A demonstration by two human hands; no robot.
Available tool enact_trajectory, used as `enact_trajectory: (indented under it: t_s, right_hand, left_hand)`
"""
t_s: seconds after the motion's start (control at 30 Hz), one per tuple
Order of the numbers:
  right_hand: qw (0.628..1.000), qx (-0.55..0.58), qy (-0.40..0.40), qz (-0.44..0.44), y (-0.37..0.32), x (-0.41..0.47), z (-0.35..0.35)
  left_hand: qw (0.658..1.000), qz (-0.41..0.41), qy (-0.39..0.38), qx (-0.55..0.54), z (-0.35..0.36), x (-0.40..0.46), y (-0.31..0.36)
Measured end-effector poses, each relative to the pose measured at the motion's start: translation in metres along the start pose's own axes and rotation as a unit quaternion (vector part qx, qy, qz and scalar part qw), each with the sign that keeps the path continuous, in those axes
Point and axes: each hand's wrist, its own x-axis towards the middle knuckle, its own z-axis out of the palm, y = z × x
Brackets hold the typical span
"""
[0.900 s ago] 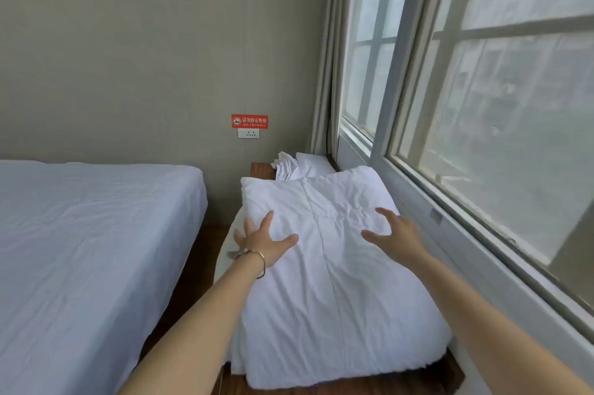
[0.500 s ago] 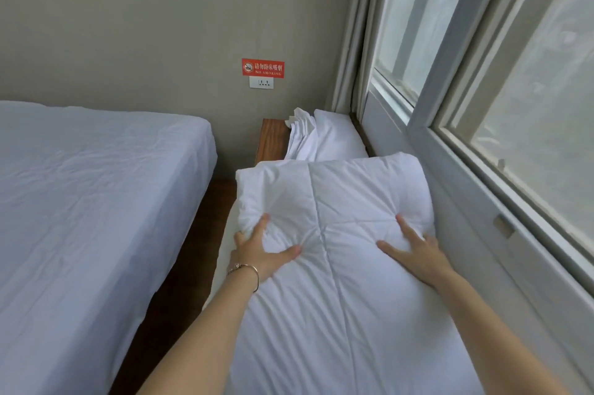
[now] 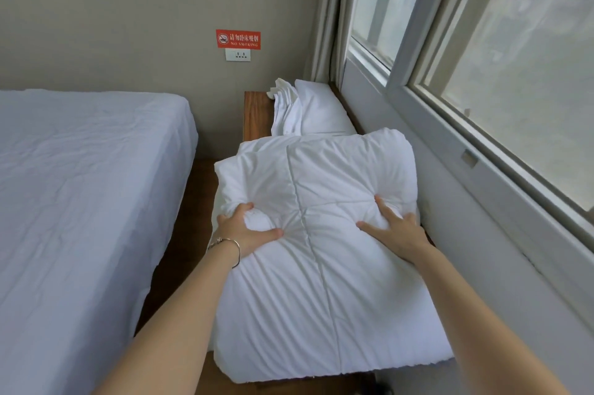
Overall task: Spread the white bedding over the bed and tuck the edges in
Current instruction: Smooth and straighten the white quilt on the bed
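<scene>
Both hands have gone from lying flat on the white bedding (image 3: 324, 253) to grabbing it, and bunched folds now stick up between the fingers. On the left is a big bed (image 3: 80, 201) with a smooth white sheet. Next comes the left hand (image 3: 246, 230), with a thin bracelet (image 3: 229, 245) on its wrist; its fingers curl round a fat fold. The folded bedding lies on a wooden bench (image 3: 255, 115) by the window (image 3: 514, 73). The right hand (image 3: 397, 230) grips another fold, fingers spread. A pillow (image 3: 316, 111) lies behind.
</scene>
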Motion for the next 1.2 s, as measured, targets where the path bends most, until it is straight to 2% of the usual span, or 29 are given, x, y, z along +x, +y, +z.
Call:
enact_trajectory:
  t_s: [0.17, 0.3, 0.4, 0.47, 0.53, 0.6, 0.67, 0.83, 1.03, 1.1, 1.17, 1.2]
  right_hand:
    - [1.0, 0.024, 0.002, -0.007, 0.005, -0.044, 0.015]
    - [0.999, 0.035, 0.033, -0.015, 0.008, -0.051, 0.013]
    - [0.981, 0.16, 0.109, 0.004, 0.007, -0.028, -0.001]
    - [0.955, 0.249, 0.163, 0.007, 0.002, -0.006, -0.02]
    - [0.938, 0.293, 0.182, -0.013, -0.009, 0.02, -0.041]
    - [0.935, 0.312, 0.166, -0.036, -0.019, 0.054, -0.059]
    - [0.942, 0.309, 0.121, -0.055, -0.027, 0.089, -0.074]
    - [0.943, 0.328, -0.003, -0.05, -0.026, 0.156, -0.074]
    - [0.927, 0.368, -0.037, 0.053, -0.01, 0.194, -0.035]
    - [0.923, 0.375, -0.046, 0.075, -0.003, 0.21, -0.028]
    - [0.932, 0.348, -0.044, 0.096, 0.008, 0.234, -0.017]
    - [0.936, 0.331, -0.039, 0.109, 0.014, 0.249, -0.01]
  left_hand:
    - [1.0, 0.009, -0.001, 0.004, -0.008, -0.036, -0.025]
    - [1.0, 0.015, -0.01, 0.006, -0.014, -0.043, -0.031]
    - [1.0, 0.016, 0.007, 0.004, -0.023, -0.027, -0.017]
    - [0.998, 0.025, 0.057, -0.012, -0.028, -0.006, -0.003]
    - [0.993, 0.034, 0.115, -0.015, -0.034, 0.019, 0.015]
    - [0.988, 0.027, 0.149, -0.001, -0.042, 0.046, 0.033]
    - [0.989, 0.007, 0.149, -0.007, -0.05, 0.071, 0.044]
    - [0.985, -0.051, 0.117, -0.12, -0.057, 0.118, 0.046]
    - [0.967, -0.132, 0.047, -0.214, -0.014, 0.152, 0.027]
    - [0.967, -0.175, 0.025, -0.182, -0.015, 0.169, 0.018]
    - [0.97, -0.204, -0.027, -0.129, -0.02, 0.187, 0.01]
    - [0.968, -0.201, -0.06, -0.137, -0.02, 0.198, 0.004]
